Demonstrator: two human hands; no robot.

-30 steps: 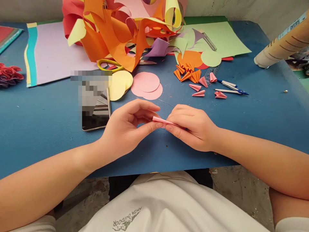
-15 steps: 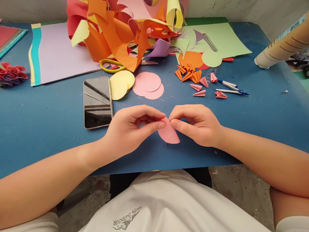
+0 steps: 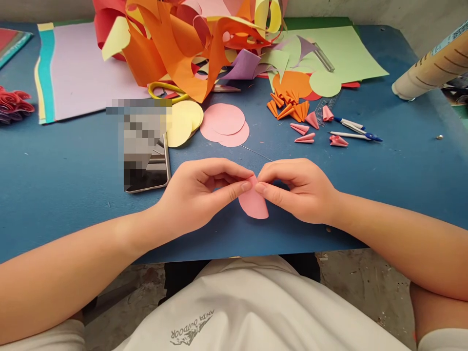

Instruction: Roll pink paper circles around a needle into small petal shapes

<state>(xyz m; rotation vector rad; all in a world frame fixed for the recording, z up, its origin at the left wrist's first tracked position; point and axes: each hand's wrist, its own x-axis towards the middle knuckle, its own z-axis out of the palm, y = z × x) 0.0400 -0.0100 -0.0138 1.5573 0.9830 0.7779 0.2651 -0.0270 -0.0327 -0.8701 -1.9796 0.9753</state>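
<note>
Over the table (image 3: 73, 175), left hand (image 3: 203, 192) and right hand (image 3: 303, 190) pinch smooth, round-edged pink paper (image 3: 254, 204).

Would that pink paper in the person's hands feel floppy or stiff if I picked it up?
The pink paper is probably light, since the left hand and right hand just pinch its upper end. It looks thin, so it would likely bend under a push. Yet it may hold a curl: the similar pink cones lie rolled with no hand on them.

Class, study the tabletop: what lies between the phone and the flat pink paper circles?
In the head view, a small overlapping group of yellow paper circles lies between the phone and the flat pink paper circles.
</note>
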